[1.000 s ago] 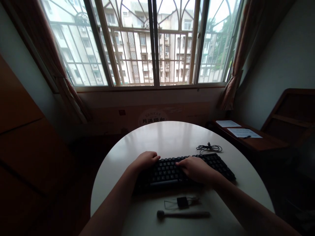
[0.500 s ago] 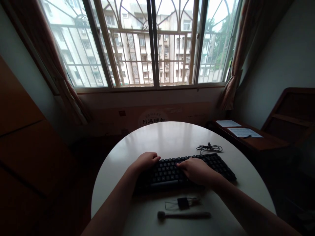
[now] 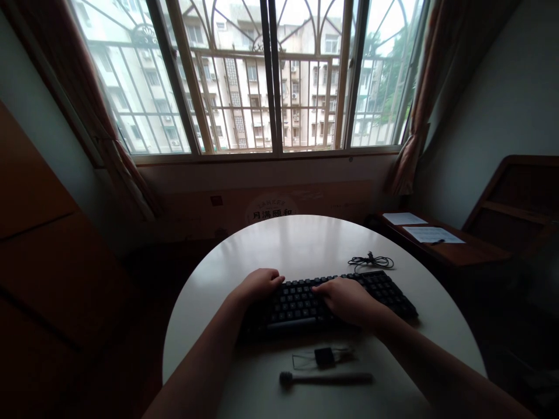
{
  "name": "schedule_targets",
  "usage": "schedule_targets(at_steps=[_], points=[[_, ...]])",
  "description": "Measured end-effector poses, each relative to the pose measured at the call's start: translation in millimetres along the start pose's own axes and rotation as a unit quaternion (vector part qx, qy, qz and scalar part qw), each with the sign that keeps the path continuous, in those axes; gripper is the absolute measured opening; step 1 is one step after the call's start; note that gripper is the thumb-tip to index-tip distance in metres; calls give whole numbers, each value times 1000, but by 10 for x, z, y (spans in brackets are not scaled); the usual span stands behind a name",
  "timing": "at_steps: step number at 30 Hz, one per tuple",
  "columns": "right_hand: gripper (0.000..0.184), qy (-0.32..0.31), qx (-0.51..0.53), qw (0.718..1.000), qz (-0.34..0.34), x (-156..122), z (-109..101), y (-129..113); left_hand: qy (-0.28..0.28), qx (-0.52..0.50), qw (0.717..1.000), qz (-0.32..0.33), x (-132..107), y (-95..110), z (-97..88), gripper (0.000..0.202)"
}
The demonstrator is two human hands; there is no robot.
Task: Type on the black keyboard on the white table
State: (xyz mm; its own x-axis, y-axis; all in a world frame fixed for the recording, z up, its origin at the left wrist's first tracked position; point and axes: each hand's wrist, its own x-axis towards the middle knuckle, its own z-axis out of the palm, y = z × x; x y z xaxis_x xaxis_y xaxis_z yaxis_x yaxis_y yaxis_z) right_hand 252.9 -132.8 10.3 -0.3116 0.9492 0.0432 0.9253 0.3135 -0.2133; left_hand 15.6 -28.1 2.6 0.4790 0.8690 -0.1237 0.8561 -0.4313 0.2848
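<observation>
A black keyboard (image 3: 294, 307) lies on the white round table, its coiled cable (image 3: 371, 262) behind its right part. My left hand (image 3: 257, 285) is closed over the keyboard's far left part, thumb and fingertips near its back edge. Over the middle keys, my right hand (image 3: 349, 299) is closed, its fingertips together at the key tops. Whatever those fingers may hold is hidden. In front of the keyboard lies a wire puller with a black block (image 3: 324, 357). Nearer still is a brush (image 3: 327, 379) with dark bristles at its left end.
The round table (image 3: 301, 238) has a curved edge on all visible sides. To the right, a brown wooden surface (image 3: 476, 251) bears papers (image 3: 432, 234) and a pen. A barred window (image 3: 271, 87) with curtains stands beyond; an orange-brown cabinet (image 3: 35, 262) is at the left.
My right hand's fingertips have shifted very slightly to the left over the keys. Otherwise the hands, keyboard and tools look the same.
</observation>
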Motion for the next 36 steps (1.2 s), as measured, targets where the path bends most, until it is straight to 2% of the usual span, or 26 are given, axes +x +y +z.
schedule_targets(at_steps=[6, 11, 13, 20, 24, 36], points=[[36, 34, 27, 999, 5, 49, 8, 73, 1, -4, 1000, -4, -15, 23, -19, 46], [34, 133, 51, 988, 61, 61, -169, 269, 2, -9, 1000, -2, -10, 1, -10, 47], [34, 145, 58, 986, 66, 65, -193, 307, -2, -13, 1000, -1, -10, -6, -8, 48], [28, 47, 52, 998, 1, 78, -25, 218, -1, -16, 1000, 5, -2, -29, 7, 49], [29, 18, 47, 999, -7, 45, -35, 218, 2, -17, 1000, 8, 2, -43, 18, 48], [31, 38, 44, 998, 16, 116, 16, 189, 4, 0, 1000, 4, 1, 1, 2, 46]])
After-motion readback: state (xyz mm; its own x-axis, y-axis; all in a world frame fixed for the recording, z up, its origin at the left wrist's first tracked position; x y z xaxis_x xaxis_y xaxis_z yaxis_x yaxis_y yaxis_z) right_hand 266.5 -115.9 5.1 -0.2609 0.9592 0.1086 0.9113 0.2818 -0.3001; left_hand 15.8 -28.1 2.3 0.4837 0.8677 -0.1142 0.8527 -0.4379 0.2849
